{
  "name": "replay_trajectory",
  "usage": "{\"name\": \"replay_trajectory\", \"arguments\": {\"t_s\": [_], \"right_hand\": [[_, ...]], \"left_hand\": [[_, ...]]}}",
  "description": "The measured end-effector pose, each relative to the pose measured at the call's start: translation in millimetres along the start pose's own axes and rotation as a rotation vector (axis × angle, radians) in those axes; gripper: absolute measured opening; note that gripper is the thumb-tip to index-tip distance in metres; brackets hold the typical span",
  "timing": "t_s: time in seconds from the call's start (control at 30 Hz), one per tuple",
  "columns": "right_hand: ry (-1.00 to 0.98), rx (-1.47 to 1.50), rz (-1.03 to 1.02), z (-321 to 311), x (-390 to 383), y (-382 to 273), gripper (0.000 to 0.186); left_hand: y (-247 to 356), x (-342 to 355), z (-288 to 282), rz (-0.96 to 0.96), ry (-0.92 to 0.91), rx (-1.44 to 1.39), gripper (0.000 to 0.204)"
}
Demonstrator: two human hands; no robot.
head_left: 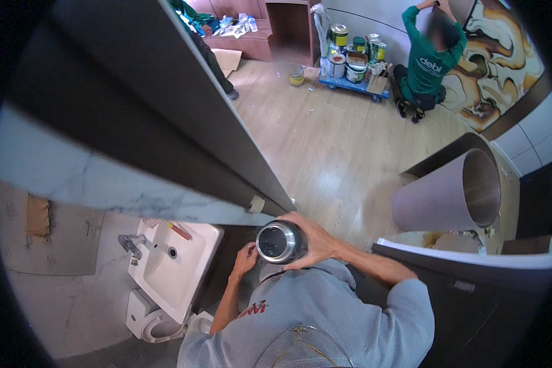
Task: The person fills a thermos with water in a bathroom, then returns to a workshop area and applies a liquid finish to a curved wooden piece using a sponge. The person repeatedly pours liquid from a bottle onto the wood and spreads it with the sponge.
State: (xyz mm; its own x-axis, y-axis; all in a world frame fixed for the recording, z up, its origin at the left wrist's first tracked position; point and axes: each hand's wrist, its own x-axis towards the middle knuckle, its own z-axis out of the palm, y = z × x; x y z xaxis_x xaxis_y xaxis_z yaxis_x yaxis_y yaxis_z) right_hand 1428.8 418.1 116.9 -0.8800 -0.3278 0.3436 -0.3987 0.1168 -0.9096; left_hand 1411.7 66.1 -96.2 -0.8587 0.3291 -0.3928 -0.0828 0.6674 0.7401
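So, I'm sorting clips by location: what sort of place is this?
Probably an interior under renovation, with a washroom alongside: cylindrical paint cans on a flat blue cart, and a white rectangular sink.

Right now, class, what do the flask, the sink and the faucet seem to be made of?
Flask: probably steel, with a bright, reflective ring; its dark side may be painted.
Sink: likely glazed ceramic, being smooth, white and glossy.
Faucet: apparently chromed metal, judging by its grey sheen; plated plastic remains possible.

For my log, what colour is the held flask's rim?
Silvery rim, best in the head view.
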Motion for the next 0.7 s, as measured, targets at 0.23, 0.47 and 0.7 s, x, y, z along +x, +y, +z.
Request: {"name": "replay_trajectory", "arguments": {"t_s": [0.23, 0.47, 0.7], "right_hand": [[0.356, -0.049, 0.071, -81.5, -19.2, 55.8, 0.116], [0.419, -0.059, 0.200, -199.8, 15.0, 128.5, 0.114], [0.351, -0.038, 0.354, -326.1, 81.4, 162.1, 0.115]], "left_hand": [[-24.6, 47.6, 46.1, -0.236, -0.329, 0.156, 0.043], [-25.5, 116.9, 150.3, -0.354, -0.198, -0.188, 0.056], [41.4, 177.6, 215.1, -0.116, -0.042, -0.693, 0.054]]}}
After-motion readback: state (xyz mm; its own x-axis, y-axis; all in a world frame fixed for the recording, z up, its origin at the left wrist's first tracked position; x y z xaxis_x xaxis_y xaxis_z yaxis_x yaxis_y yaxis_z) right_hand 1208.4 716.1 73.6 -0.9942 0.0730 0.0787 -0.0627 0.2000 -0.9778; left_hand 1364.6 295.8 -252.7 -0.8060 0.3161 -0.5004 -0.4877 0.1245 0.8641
